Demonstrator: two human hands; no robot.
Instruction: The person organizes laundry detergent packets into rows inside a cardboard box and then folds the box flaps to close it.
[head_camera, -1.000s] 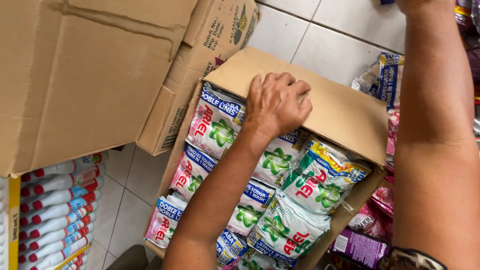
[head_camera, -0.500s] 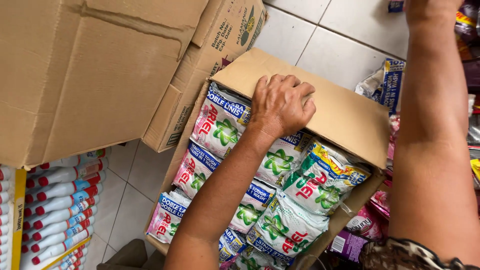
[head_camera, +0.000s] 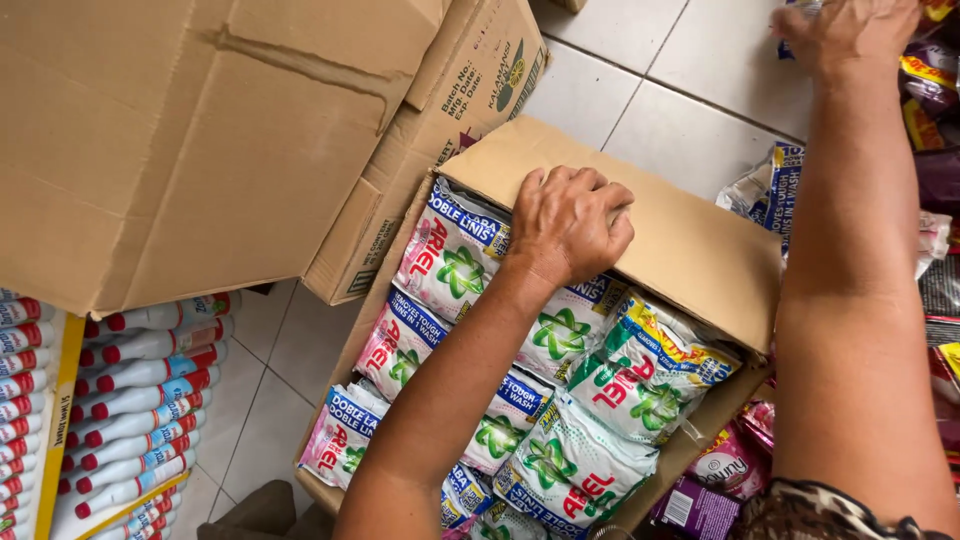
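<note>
Head view shows the left hand (head_camera: 570, 222) curled, fingers bent down over the sachets (head_camera: 555, 335) packed in the open cardboard box (head_camera: 690, 250), its fingertips against the box's raised flap; whether it pinches one sachet I cannot tell. The right hand (head_camera: 850, 30) reaches well away to the top edge of view, fingers partly cut off, so its hold on anything is unclear. Sachets lie in rows beneath and behind the left wrist. To lift well, I would judge, the fingers should close on a single sachet's top edge and draw straight up, so neighbours below the palm stay seated. Bottles (head_camera: 120, 390) sit far left.
</note>
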